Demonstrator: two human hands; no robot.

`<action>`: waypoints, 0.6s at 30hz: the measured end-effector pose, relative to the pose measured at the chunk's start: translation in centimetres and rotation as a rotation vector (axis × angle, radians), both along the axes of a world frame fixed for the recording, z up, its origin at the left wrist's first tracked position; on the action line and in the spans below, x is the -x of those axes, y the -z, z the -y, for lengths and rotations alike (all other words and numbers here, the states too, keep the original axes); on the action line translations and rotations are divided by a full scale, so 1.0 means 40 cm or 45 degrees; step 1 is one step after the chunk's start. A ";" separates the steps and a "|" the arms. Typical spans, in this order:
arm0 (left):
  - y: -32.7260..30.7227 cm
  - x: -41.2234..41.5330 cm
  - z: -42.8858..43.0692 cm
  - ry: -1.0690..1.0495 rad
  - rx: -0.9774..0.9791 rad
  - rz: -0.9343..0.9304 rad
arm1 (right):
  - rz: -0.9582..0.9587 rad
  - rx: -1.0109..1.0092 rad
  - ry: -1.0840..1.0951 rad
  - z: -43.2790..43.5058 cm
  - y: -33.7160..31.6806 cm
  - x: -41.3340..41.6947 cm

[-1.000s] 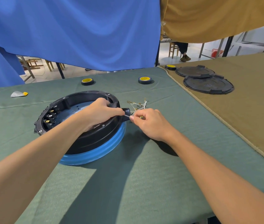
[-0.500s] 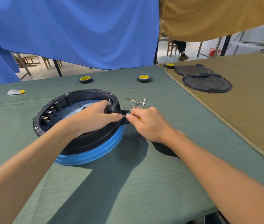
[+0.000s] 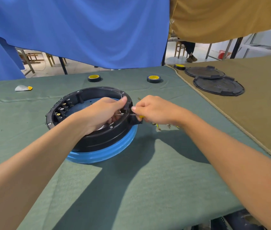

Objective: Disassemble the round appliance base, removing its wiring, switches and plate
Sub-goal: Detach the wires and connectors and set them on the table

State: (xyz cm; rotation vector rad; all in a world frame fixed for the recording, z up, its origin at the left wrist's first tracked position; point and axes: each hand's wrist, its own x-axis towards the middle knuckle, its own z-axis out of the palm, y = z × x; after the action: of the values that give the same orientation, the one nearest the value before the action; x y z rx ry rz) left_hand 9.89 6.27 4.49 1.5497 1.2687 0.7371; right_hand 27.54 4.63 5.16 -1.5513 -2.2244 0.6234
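The round appliance base (image 3: 98,138), a black ring on a blue lower rim, lies on the green cloth. A row of switches (image 3: 61,110) with brass terminals sits inside its left wall. My left hand (image 3: 105,112) reaches into the ring and grips the right wall, thumb on top of the rim. Just outside that wall, my right hand (image 3: 151,110) pinches the thin wiring (image 3: 134,114) that passes through the rim. The loose wire ends (image 3: 158,127) trail on the cloth under my right wrist. The plate inside the ring is mostly hidden by my left hand.
Two black-and-yellow tape rolls (image 3: 94,78) (image 3: 154,79) lie behind the base, and a third one (image 3: 179,66) lies on the tan cloth. Two black round covers (image 3: 218,87) lie at the right. A small grey and yellow item (image 3: 22,88) rests far left. Blue curtain hangs behind.
My left hand has slid from the rim's outside into the ring. My right hand has closed in on the rim, and the wire ends now lie under my right wrist.
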 end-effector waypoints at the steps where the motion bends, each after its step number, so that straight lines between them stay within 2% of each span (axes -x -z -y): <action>1: -0.003 -0.004 -0.001 -0.026 -0.004 0.113 | -0.105 0.089 0.015 -0.005 -0.017 0.008; 3: -0.005 -0.007 -0.004 -0.065 -0.002 0.244 | -0.207 0.254 0.054 -0.018 -0.059 0.026; 5: 0.000 -0.005 -0.006 -0.094 0.007 0.166 | -0.045 0.322 0.032 -0.031 -0.090 0.049; 7: 0.002 0.003 -0.005 -0.111 0.036 0.157 | 0.077 0.317 0.007 -0.037 -0.099 0.061; 13: -0.004 0.017 -0.007 -0.133 -0.030 0.197 | 0.032 0.340 0.040 -0.029 -0.069 -0.031; 15: -0.004 0.017 -0.010 -0.219 -0.064 0.235 | -0.097 0.333 0.093 -0.021 -0.051 -0.072; 18: -0.006 0.021 -0.008 -0.275 -0.105 0.286 | -0.482 0.253 0.234 -0.010 -0.020 -0.082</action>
State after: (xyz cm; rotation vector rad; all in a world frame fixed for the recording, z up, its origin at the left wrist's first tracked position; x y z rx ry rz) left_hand 9.06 6.60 4.74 1.3632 1.2611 1.0828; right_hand 30.81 5.03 5.95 -1.5539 -1.7638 1.0107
